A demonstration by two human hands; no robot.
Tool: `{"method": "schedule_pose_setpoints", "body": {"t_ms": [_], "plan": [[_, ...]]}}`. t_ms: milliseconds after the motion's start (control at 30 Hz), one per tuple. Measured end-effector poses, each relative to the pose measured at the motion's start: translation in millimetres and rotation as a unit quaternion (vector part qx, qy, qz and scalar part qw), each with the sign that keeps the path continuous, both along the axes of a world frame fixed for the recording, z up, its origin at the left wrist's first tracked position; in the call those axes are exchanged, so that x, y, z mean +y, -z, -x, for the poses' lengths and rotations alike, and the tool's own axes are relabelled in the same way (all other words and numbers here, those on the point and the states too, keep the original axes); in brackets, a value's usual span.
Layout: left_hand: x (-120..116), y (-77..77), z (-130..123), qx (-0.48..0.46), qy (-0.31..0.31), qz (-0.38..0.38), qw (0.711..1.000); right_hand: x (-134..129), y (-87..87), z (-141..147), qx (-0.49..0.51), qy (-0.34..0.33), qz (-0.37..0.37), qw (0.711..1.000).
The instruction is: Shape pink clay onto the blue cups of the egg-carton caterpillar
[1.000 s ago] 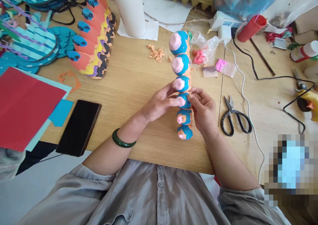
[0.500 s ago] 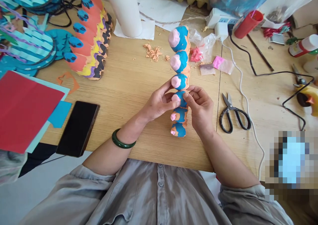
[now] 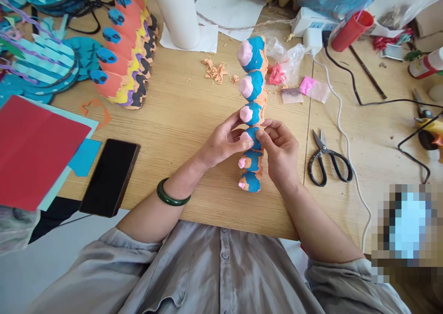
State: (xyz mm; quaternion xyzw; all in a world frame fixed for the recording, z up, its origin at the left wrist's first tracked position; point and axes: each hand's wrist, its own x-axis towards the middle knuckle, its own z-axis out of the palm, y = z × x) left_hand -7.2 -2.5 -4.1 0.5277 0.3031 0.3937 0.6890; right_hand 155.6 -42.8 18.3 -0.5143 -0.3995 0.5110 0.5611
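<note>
In the head view, a bumpy strip (image 3: 255, 113) of six knobs, coated in blue, pink and orange, is held above the tabletop (image 3: 180, 120) in front of the body. By the left hand (image 3: 219, 143), partly closed, it is gripped around the third and fourth knobs, with the thumb laid at the fourth knob's pink cap. By the right hand (image 3: 282, 150), its fingers curled in, the opposite edge is pinched, with the thumb set on the fourth knob's blue. Compared with one second ago, the strip's near end has been swung leftward and its lower pink tips are seen closer to the left edge; since half a second ago, the hold is almost unchanged. The scissors (image 3: 323, 149) and the phone (image 3: 110, 178) have been left in place.
</note>
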Motion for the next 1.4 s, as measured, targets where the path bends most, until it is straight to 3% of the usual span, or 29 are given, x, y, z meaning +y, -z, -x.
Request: {"method": "schedule_pose_setpoints", "body": {"t_ms": [233,567,900,1033,1400], "plan": [[-2,3.8,-5,-0.012,-0.019,0.044,0.999,1,1.3,0,0.010,-0.004,0.006,1.000],[-1,-11.0,-6,-0.076,-0.008,0.124,0.989,0,2.0,0,0.000,-0.002,0.008,1.000],[-2,-11.8,-6,-0.053,-0.014,0.112,0.992,3,5.8,0,0.065,-0.009,0.024,0.998],[-2,-12.4,-6,-0.076,-0.025,0.136,0.987,3,4.5,-1,0.038,-0.006,0.019,0.999],[1,-9.8,-3,-0.110,0.010,0.161,0.981,1,1.9,0,0.074,-0.010,0.004,0.997]]}}
